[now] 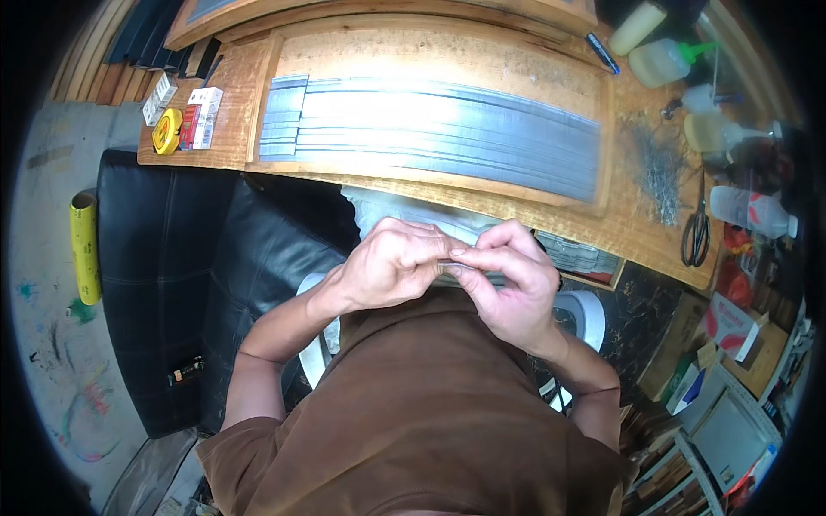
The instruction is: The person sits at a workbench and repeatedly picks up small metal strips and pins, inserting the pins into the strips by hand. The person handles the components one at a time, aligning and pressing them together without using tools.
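Both of my hands meet in front of my chest, below the table edge. My left hand and my right hand pinch a short grey metal strip between their fingertips; most of it is hidden by my fingers. A clear plastic bag with more grey strips lies on my lap just beyond them. On the wooden tray above, many long grey metal strips lie in rows side by side.
A yellow tape measure and small boxes sit at the table's left end. Scissors, a heap of thin wire bits and squeeze bottles stand on the right. A black padded seat is at my left.
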Tool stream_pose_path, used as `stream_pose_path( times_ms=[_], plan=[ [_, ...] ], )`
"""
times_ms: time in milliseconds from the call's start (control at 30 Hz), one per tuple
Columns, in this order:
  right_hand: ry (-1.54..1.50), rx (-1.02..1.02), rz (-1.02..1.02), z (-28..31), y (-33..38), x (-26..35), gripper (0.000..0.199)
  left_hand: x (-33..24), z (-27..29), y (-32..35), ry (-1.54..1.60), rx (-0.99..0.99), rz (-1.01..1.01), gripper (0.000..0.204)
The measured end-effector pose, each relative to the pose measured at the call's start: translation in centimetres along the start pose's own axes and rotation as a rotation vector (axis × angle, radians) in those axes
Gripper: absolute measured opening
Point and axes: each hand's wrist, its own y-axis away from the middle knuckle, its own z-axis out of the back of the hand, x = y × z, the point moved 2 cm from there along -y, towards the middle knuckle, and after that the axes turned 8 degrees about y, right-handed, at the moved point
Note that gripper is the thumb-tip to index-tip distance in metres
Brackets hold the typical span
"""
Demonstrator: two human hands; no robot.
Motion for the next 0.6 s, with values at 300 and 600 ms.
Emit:
stream_pose_path(
  times_ms=[300, 600],
  plan=[
    [-0.033, 0.039, 0.148, 1.5, -4.7, 0.0, 0.028, 0.3, 1.2, -3.1, -0.01, -0.123, -0.141, 0.025],
    [0.077, 0.001, 0.255, 1.0, -4.1, 0.2, 0.02, -0.5, 0.4, -1.6, -0.062, -0.205, -0.095, 0.015]
  ],
)
